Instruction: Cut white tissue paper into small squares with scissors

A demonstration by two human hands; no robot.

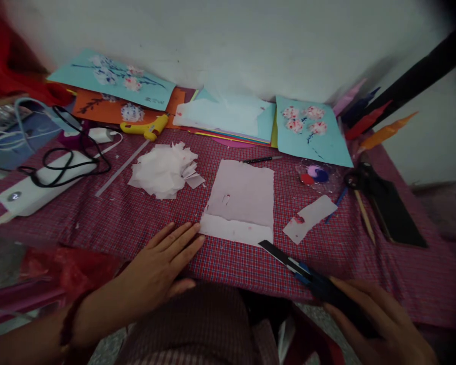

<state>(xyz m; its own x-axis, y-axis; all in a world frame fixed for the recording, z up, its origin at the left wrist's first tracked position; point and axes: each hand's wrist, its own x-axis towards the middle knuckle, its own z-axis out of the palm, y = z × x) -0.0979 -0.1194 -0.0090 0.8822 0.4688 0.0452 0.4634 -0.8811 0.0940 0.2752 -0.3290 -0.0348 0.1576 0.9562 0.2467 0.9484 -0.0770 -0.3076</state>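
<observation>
My left hand (175,251) lies flat on the checked tablecloth, fingers stretched out, its fingertips at the lower left corner of a thin white paper sheet (239,197). That sheet has a folded or layered strip along its near edge. In my right hand (380,314) is a utility knife (323,286) with its dark blade out. The blade tip points at the sheet's lower right corner; whether it touches the paper I cannot tell. To the left of the sheet sits a pile of cut white paper pieces (163,170). A stained paper strip (309,218) lies to its right.
A yellow glue gun (146,126) and a white power strip (47,182) with a black cord lie left. Blue flower pictures (313,126) lean at the wall. Paint blobs (313,174), scissors (359,177) and a wooden stick (365,218) are right. A pen (262,159) lies behind the sheet.
</observation>
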